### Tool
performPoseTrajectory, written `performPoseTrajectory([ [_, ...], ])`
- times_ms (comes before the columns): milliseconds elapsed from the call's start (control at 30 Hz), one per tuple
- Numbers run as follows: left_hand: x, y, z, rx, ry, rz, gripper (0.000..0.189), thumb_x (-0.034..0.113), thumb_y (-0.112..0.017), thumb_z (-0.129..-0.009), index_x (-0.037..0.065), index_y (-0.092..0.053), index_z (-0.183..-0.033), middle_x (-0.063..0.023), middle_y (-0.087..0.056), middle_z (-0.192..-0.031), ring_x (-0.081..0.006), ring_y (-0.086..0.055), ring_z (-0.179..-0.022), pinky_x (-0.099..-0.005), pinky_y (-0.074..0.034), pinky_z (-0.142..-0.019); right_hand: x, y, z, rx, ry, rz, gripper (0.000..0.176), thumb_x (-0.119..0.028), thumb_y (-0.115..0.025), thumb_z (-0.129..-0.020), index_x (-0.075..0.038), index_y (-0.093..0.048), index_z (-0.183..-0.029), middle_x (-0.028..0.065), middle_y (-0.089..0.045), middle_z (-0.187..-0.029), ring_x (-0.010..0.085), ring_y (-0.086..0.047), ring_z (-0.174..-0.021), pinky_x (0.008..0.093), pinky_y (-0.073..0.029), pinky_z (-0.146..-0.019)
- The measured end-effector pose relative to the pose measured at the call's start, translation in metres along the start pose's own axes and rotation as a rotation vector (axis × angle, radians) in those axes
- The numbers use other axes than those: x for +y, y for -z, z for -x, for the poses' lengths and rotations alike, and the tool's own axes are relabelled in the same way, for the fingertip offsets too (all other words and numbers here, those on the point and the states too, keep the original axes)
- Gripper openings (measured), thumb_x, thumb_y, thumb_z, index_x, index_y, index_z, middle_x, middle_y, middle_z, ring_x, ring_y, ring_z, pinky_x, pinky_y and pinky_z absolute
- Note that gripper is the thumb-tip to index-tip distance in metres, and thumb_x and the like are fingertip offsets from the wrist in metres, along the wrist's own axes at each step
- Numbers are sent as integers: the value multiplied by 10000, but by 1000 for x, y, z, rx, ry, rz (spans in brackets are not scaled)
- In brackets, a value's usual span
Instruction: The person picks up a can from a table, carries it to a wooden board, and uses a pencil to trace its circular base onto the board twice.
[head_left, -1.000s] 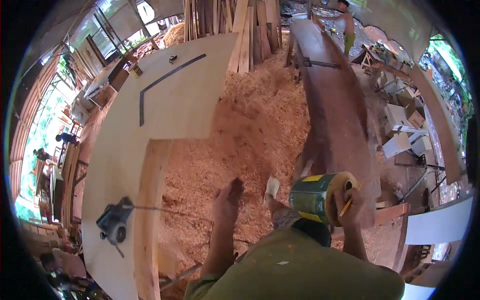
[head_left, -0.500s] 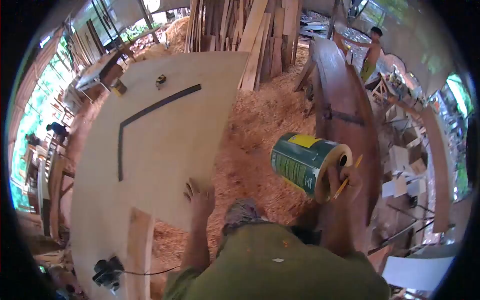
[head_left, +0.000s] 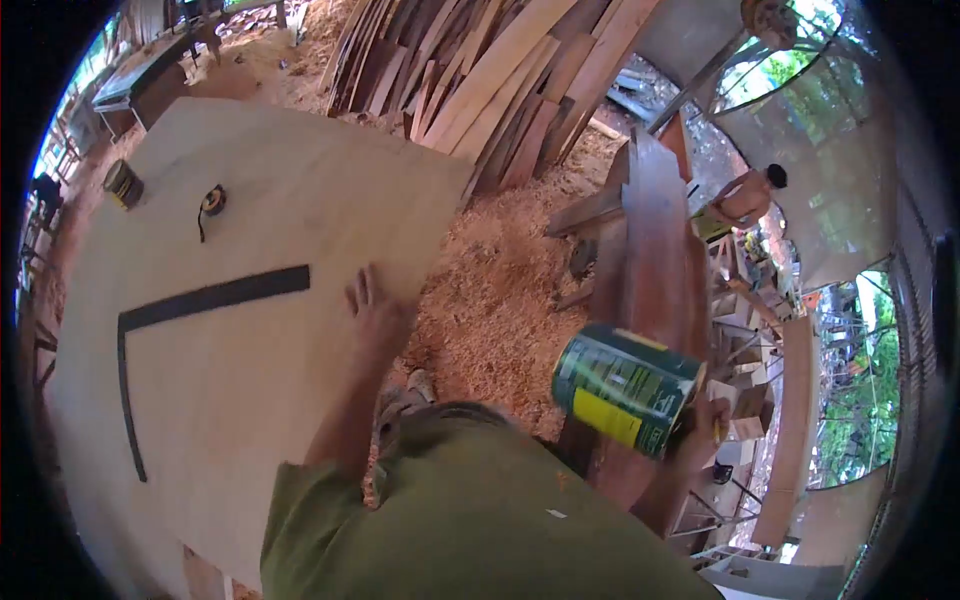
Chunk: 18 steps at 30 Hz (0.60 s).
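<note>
Pale panel (head_left: 240, 220) beneath left hand (head_left: 378, 312)

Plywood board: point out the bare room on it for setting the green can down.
The board is bare inside the L of the dark carpenter's square, and between the tape measure and the far right corner. It is most crowded at the far left, around the small tin and tape measure, and at the right edge, under the left hand.

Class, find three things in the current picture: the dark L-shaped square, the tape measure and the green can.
Dark L-shaped square (head_left: 215, 298): head view, on its wider arm.
Tape measure (head_left: 214, 201): head view, on its case.
Green can (head_left: 622, 388): head view, on its labelled side.
</note>
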<state>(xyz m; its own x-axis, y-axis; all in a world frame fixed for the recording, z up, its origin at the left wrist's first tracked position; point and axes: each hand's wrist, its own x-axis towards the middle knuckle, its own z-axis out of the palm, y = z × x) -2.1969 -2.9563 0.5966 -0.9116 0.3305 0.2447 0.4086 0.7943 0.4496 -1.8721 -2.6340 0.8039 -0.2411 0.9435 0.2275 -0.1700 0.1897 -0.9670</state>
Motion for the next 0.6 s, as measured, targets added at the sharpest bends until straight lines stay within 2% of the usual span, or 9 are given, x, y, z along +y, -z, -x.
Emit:
performPoseTrajectory([
  [133,19,-29,-118,-42,14,47,450,453,-614,-953,52,-783,-1067,-290,-213,-1646,-490,-216,-1515,-643,-139,-1228,14,-64,-61,-77,52,-19,268,-39,-696,-906,-156,-491,-780,-35,-512,-756,70,-484,-620,226,-403,-546],
  [167,18,-47,-135,-21,23,-23,415,459,-609,-951,107,-792,-1073,-290,-221,-1645,-491,-208,-1518,-646,-126,-1230,12,-76,-70,-124,33,39,302,-55,-686,-935,-137,-461,-752,-53,-478,-721,43,-451,-676,222,-350,-621],
  [300,44,-65,-202,-71,45,19,369,491,-574,-957,229,-805,-1078,-309,-256,-1625,-467,-165,-1539,-637,-86,-1239,73,-130,-155,-108,26,176,339,-93,-701,-936,-142,-434,-733,-67,-427,-667,39,-426,-646,232,-328,-596],
  [367,52,-123,-231,3,-41,-164,375,502,-558,-967,243,-805,-1081,-258,-404,-1576,-453,-179,-1536,-663,-86,-1223,112,-154,-214,-230,-72,151,189,-114,-705,-936,-95,-578,-797,-18,-563,-768,85,-534,-727,263,-413,-654],
  [433,104,-74,-268,-431,-240,-124,554,563,-577,-976,81,-751,-1186,-257,-430,-1548,-464,-386,-1435,-551,-277,-1211,145,-208,-274,-281,-107,132,90,-116,-709,-931,-65,-636,-915,20,-620,-873,122,-580,-810,284,-448,-713],
  [467,122,-76,-285,-562,-104,65,518,532,-595,-977,66,-754,-1138,-234,-545,-1425,-416,-515,-1310,-507,-393,-1122,155,-238,-306,-284,-135,130,138,-118,-712,-926,-34,-693,-1034,58,-676,-978,159,-626,-894,305,-483,-772],
  [500,136,-79,-303,-675,28,262,485,500,-613,-977,52,-758,-1090,-212,-660,-1302,-368,-644,-1185,-463,-510,-1033,162,-269,-339,-334,-133,121,138,-118,-712,-926,-34,-693,-1034,58,-676,-978,159,-626,-894,305,-483,-772],
  [533,143,-95,-307,-653,72,259,485,500,-613,-977,52,-758,-1090,-212,-660,-1302,-368,-644,-1185,-463,-510,-1033,171,-297,-365,-399,-132,78,186,-117,-719,-919,-40,-679,-1083,61,-673,-1006,167,-626,-913,309,-485,-790],
  [600,143,-134,-308,-262,40,785,402,407,-646,-979,26,-741,-1062,-178,-741,-1092,-311,-720,-1010,-399,-583,-893,192,-366,-403,-533,-134,-36,296,-116,-733,-905,-52,-651,-1182,66,-665,-1061,183,-626,-951,318,-488,-824],
])
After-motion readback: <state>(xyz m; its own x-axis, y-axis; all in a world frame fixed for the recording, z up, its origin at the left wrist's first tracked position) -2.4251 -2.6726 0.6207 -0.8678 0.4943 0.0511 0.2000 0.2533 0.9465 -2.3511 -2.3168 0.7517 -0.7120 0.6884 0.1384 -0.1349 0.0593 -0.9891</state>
